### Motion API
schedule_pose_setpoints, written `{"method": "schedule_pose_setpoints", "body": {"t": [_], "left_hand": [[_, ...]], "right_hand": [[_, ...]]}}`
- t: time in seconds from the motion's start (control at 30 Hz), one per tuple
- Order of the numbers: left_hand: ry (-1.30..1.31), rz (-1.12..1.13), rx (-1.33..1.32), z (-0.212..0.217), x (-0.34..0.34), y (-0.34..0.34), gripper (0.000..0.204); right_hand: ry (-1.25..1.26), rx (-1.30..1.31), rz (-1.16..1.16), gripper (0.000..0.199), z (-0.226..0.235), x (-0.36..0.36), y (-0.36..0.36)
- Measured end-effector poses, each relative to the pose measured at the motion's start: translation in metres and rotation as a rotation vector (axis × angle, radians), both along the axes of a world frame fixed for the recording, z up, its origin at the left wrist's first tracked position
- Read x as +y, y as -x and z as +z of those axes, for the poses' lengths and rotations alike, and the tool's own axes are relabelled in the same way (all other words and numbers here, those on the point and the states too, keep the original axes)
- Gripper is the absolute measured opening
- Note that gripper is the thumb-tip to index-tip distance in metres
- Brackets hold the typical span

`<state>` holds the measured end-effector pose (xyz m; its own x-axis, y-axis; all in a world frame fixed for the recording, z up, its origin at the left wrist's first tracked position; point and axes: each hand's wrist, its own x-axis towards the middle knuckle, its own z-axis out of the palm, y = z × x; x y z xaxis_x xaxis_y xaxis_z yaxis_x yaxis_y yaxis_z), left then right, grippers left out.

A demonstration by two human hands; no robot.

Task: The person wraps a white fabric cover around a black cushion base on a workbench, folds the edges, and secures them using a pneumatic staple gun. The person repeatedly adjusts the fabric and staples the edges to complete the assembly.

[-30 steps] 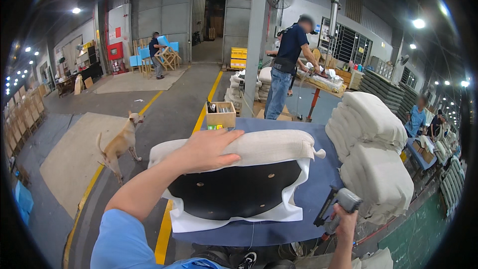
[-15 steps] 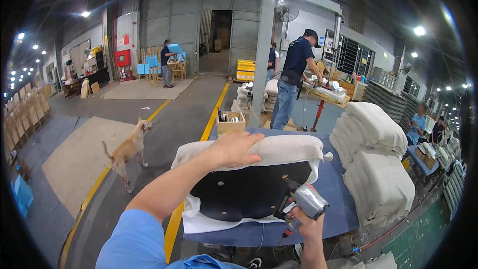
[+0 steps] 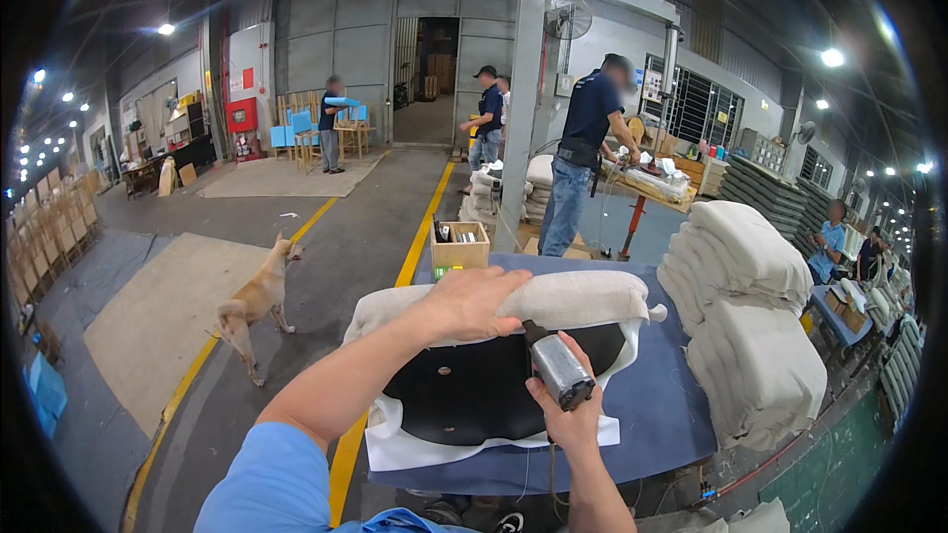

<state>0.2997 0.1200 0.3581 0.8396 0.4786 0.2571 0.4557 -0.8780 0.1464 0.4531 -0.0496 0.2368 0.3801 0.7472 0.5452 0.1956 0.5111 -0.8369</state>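
A seat cushion [image 3: 583, 298] wrapped in beige fabric lies upside down on a blue-covered table [image 3: 664, 405], its black underside panel [image 3: 469, 395] facing up. My left hand [image 3: 469, 302] presses flat on the fabric folded over the cushion's far edge. My right hand [image 3: 568, 413] grips a silver staple gun [image 3: 556, 367], whose nose touches the black panel just under the folded fabric, to the right of my left hand.
Stacks of beige upholstered cushions [image 3: 749, 331] fill the table's right side. A small wooden box [image 3: 459, 249] stands at the far edge. A tan dog [image 3: 255, 303] walks on the floor to the left. Several people work farther back, one at a table [image 3: 590, 164].
My right hand has brought the staple gun up from the lower right onto the cushion's underside beside my left hand. The dog has walked a little further.
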Motion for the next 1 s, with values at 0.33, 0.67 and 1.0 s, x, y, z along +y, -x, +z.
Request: {"method": "schedule_pose_setpoints", "body": {"t": [0.33,0.67,1.0], "left_hand": [[0.005,0.000,-0.025,0.001,-0.002,-0.005,0.074],[0.037,0.288,-0.136,-0.027,0.020,0.090,0.077],[0.027,0.482,-0.359,-0.049,-0.023,0.153,0.070]], "right_hand": [[0.013,-0.010,-0.025,0.068,-0.006,0.004,-0.002],[0.251,-0.009,-0.453,0.076,-0.064,-0.078,-0.116],[1.106,-0.630,-0.907,0.083,-0.216,-0.030,-0.261]]}}
